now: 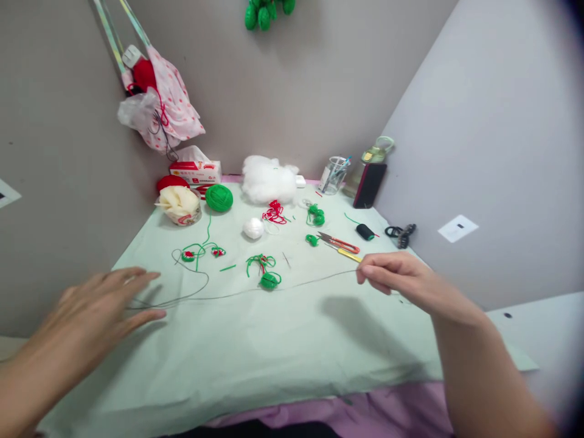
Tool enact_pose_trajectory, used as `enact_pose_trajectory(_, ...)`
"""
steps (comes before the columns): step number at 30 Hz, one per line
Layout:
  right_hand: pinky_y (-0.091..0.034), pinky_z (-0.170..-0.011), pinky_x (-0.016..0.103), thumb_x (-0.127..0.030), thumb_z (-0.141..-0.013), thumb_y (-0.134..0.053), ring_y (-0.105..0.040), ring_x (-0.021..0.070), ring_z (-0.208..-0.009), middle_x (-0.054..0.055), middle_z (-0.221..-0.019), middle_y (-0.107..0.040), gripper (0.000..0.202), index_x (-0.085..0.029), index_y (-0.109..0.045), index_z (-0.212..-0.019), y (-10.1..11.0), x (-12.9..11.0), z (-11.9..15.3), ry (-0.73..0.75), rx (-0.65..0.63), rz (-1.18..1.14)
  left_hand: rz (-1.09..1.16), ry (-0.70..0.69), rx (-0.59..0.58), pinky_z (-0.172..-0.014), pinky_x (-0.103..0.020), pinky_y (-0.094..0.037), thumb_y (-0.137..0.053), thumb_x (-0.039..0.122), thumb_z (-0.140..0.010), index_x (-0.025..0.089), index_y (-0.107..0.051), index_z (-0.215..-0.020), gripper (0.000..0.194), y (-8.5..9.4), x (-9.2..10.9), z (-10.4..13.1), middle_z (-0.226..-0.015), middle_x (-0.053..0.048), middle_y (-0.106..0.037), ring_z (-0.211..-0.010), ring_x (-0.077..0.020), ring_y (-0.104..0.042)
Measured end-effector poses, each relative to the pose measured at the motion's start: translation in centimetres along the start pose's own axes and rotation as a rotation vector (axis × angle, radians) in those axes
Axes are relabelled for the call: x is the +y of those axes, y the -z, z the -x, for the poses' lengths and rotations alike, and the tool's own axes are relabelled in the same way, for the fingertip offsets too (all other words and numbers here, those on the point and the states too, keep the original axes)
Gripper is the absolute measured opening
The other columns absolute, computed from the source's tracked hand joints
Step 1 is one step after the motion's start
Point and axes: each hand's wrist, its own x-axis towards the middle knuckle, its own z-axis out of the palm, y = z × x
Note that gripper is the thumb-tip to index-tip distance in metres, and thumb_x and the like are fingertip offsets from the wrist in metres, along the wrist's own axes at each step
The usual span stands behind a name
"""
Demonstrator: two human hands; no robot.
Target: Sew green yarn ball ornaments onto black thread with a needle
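Note:
A long dark thread (292, 286) stretches across the pale green cloth. Its right end is pinched between the thumb and fingers of my right hand (392, 274), raised above the cloth. My left hand (109, 298) is over the left side, its fingers spread apart, and loops of the thread lie beside its fingertips. Between the hands sits a small green crocheted piece (270, 280) with green and red yarn tails. Two small green, red and white crocheted pieces (188, 255) rest further left. A needle (286, 260) lies to the right of the middle piece.
Thread snips (340, 242) and a yellow-handled crochet hook (344, 253) lie near my right hand. Behind are a black thread spool (365, 232), white stuffing (269, 180), a green yarn ball (219, 198), a white yarn ball (253, 228) and a leaning phone (370, 185). A polka-dot bag (171, 97) hangs left.

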Motion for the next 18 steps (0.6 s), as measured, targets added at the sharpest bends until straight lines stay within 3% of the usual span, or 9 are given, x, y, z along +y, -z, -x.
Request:
enact_pose_trajectory(2, -0.035, -0.056, 0.025, -0.049, -0.099, -0.05, -0.043, 0.011, -0.058, -0.001, -0.06, -0.047, 0.042, -0.015, -0.068, -0.08, -1.9, -1.7, -1.0, 0.04, -0.085, -0.014, 0.023, -0.079, 0.135, -0.101, -0.059, -0.041, -0.057, 0.058, -0.084, 0.019, -0.06, -0.132, 0.062, 1.2, 4.9, -0.4, -0.141, -0.017, -0.058, -0.127, -0.0424, -0.052)
enact_pose_trajectory(4, -0.035, -0.056, 0.023, -0.043, -0.099, -0.05, -0.044, 0.0104, -0.059, -0.001, -0.062, -0.05, 0.037, -0.015, -0.068, -0.082, -4.1, -3.7, -2.1, 0.072, -0.168, -0.051, 0.342, -0.203, 0.17, -0.101, -0.049, -0.045, -0.061, 0.055, -0.086, 0.025, -0.051, -0.141, 0.063, 1.9, 9.8, -0.5, -0.144, -0.013, -0.056, -0.122, -0.0329, -0.056)
enact_pose_trajectory(5, -0.035, -0.056, 0.023, -0.04, -0.1, -0.05, -0.044, 0.01, -0.059, -0.002, -0.064, -0.051, 0.034, -0.015, -0.068, -0.084, -5.2, -4.5, -2.6, 0.091, -0.209, -0.068, 0.535, -0.235, 0.081, -0.091, -0.042, -0.051, -0.064, 0.053, -0.085, 0.03, -0.047, -0.144, 0.065, 1.9, 12.0, -0.5, -0.138, -0.01, -0.059, -0.107, -0.0268, -0.062)
enact_pose_trajectory(7, -0.035, -0.057, 0.021, -0.035, -0.1, -0.05, -0.043, 0.0089, -0.059, -0.002, -0.066, -0.053, 0.03, -0.015, -0.068, -0.086, -6.9, -5.9, -3.2, 0.133, -0.264, -0.097, 0.851, -0.269, -0.302, -0.07, -0.032, -0.053, -0.069, 0.047, -0.083, 0.034, -0.033, -0.152, 0.079, 1.7, 15.3, -0.4, -0.109, -0.004, -0.069, -0.077, -0.0182, -0.062)
enact_pose_trajectory(9, -0.034, -0.056, 0.021, -0.034, -0.1, -0.05, -0.041, 0.0078, -0.057, -0.003, -0.066, -0.053, 0.03, -0.015, -0.067, -0.084, -7.9, -6.7, -3.4, 0.156, -0.322, -0.128, 1.049, -0.299, -0.563, -0.065, -0.027, -0.051, -0.068, 0.042, -0.085, 0.034, -0.032, -0.152, 0.077, 1.4, 16.7, -0.5, -0.089, 0.001, -0.067, -0.067, -0.0146, -0.057)
enact_pose_trajectory(10, -0.033, -0.055, 0.021, -0.034, -0.1, -0.05, -0.04, 0.0074, -0.056, -0.003, -0.065, -0.052, 0.031, -0.015, -0.067, -0.083, -8.0, -6.8, -3.5, 0.153, -0.35, -0.145, 1.078, -0.303, -0.621, -0.065, -0.026, -0.05, -0.064, 0.041, -0.089, 0.032, -0.041, -0.147, 0.063, 1.4, 16.8, -0.6, -0.083, 0.003, -0.064, -0.067, -0.0139, -0.056)
enact_pose_trajectory(12, -0.033, -0.054, 0.021, -0.036, -0.099, -0.052, -0.041, 0.0076, -0.056, -0.003, -0.064, -0.052, 0.031, -0.015, -0.067, -0.083, -7.5, -6.4, -3.4, 0.129, -0.385, -0.174, 1.022, -0.297, -0.585, -0.064, -0.024, -0.047, -0.051, 0.041, -0.096, 0.029, -0.064, -0.119, 0.029, 1.7, 15.7, -0.8, -0.073, 0.004, -0.059, -0.065, -0.0129, -0.053)
enact_pose_trajectory(14, -0.034, -0.055, 0.021, -0.038, -0.098, -0.055, -0.044, 0.0084, -0.059, -0.002, -0.064, -0.053, 0.031, -0.014, -0.068, -0.085, -6.3, -5.3, -3.1, 0.101, -0.366, -0.193, 0.908, -0.274, -0.464, -0.063, -0.023, -0.045, -0.046, 0.044, -0.098, 0.025, -0.07, -0.091, 0.031, 2.3, 13.6, -0.9, -0.071, 0.003, -0.061, -0.063, -0.0129, -0.051)
enact_pose_trajectory(18, -0.03, -0.053, 0.023, -0.049, -0.097, -0.054, -0.041, 0.0091, -0.056, -0.001, -0.061, -0.053, 0.041, -0.013, -0.068, -0.085, -3.2, -2.0, -2.1, 0.062, -0.247, -0.21, 0.717, -0.091, -0.157, -0.069, -0.021, -0.046, -0.052, 0.047, -0.092, 0.024, -0.072, -0.081, 0.032, 3.2, 7.8, -0.1, -0.079, 0.003, -0.07, -0.071, -0.0157, -0.059)
